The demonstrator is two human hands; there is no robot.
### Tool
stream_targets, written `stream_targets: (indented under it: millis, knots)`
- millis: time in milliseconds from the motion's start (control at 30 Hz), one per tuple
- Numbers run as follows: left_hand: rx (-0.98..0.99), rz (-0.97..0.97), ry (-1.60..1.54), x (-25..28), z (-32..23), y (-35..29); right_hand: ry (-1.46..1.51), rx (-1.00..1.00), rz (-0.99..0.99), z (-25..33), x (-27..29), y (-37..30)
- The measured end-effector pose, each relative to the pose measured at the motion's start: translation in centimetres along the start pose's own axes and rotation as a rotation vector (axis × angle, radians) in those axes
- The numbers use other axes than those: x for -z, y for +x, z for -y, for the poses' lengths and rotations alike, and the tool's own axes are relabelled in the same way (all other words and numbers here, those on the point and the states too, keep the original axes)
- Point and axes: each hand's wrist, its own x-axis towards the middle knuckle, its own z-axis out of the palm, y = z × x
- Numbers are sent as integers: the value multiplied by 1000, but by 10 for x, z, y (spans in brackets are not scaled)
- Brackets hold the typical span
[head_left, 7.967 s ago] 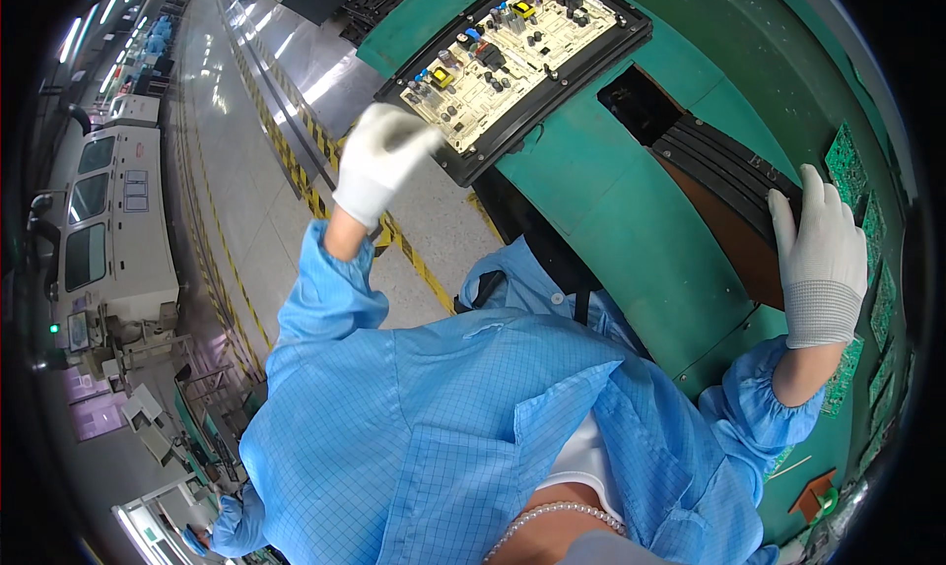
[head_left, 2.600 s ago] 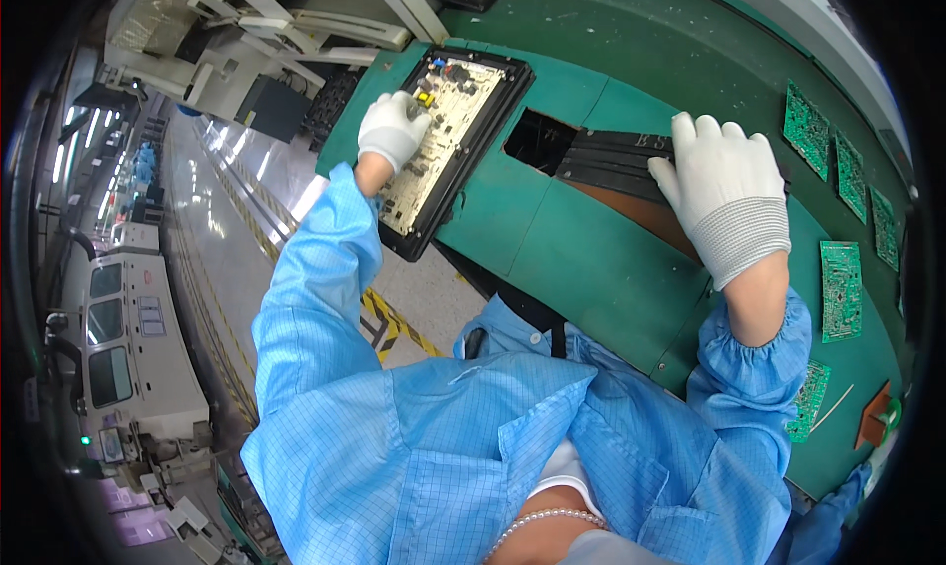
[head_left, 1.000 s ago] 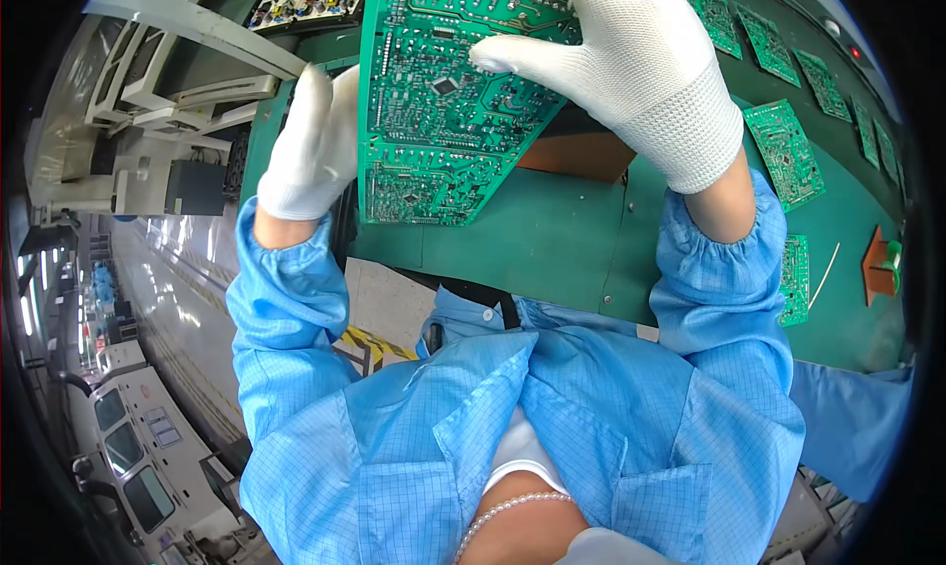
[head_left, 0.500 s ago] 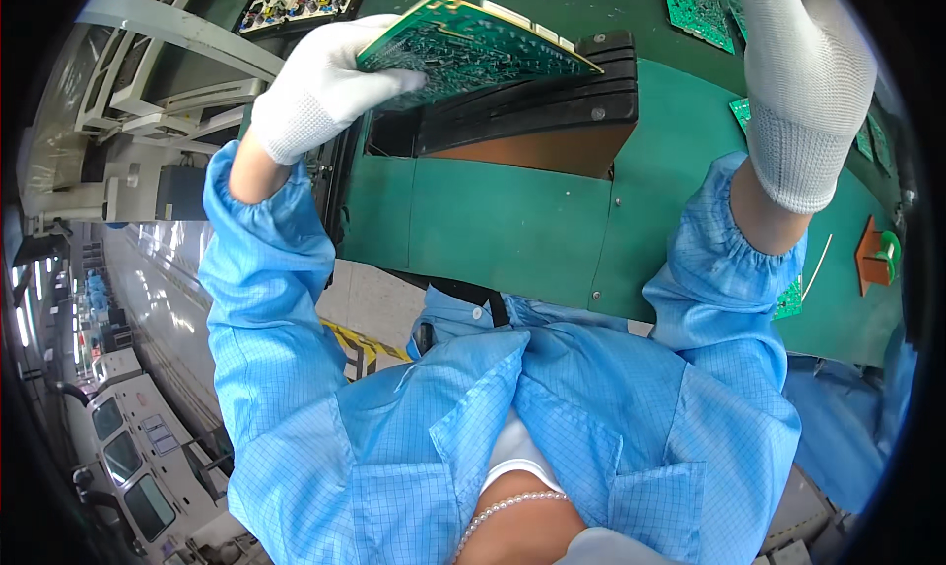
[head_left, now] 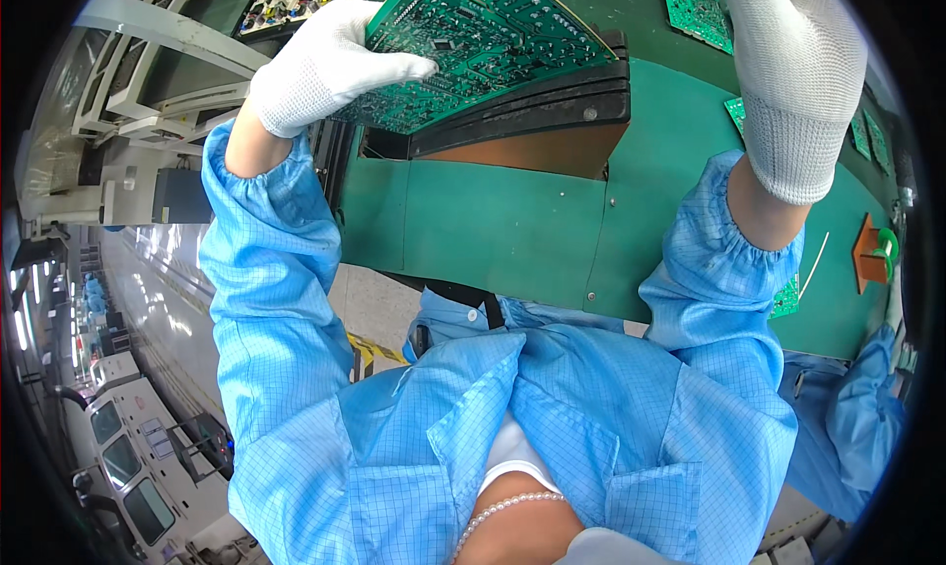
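A green circuit board (head_left: 493, 38) is tilted up above a black slotted block (head_left: 552, 112), its face with small parts and solder points toward me. My left hand (head_left: 340, 67), in a white knit glove, grips the board's left edge with the thumb over its face. My right hand (head_left: 788, 33), gloved too, reaches to the top right, and its fingertips run out of the picture. Whether it holds anything cannot be seen. The nearest things to it are green circuit boards (head_left: 698, 13) lying on the far part of the bench.
The green bench top (head_left: 493, 220) carries a small orange stand with a green spool (head_left: 872, 255) at right, beside a thin white stick (head_left: 814, 266) and a board piece (head_left: 785, 297). Another populated board (head_left: 301, 5) lies top left, by a metal frame (head_left: 182, 33). A blue-sleeved person (head_left: 867, 407) is at lower right.
My left hand has tipped the board up, so more of its face shows. The right hand has shifted slightly up and left. At lower right, more of the other person's blue sleeve shows.
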Motion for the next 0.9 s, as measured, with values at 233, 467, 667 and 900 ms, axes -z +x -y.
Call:
stream_targets:
  millis: [233, 467, 667, 900]
  knots:
    - [61, 42, -53, 5, 4, 8, -83, 15, 12, -3, -4, 1]
    - [-30, 17, 15, -2, 1, 2, -66, 18, 29, -3, -3, 1]
    - [-60, 18, 83, -6, 6, 2, -159, 48, 44, 0, -5, 1]
    - [-92, -291, 212, -46, -14, -26, -130, 13, 66, -4, -3, -2]
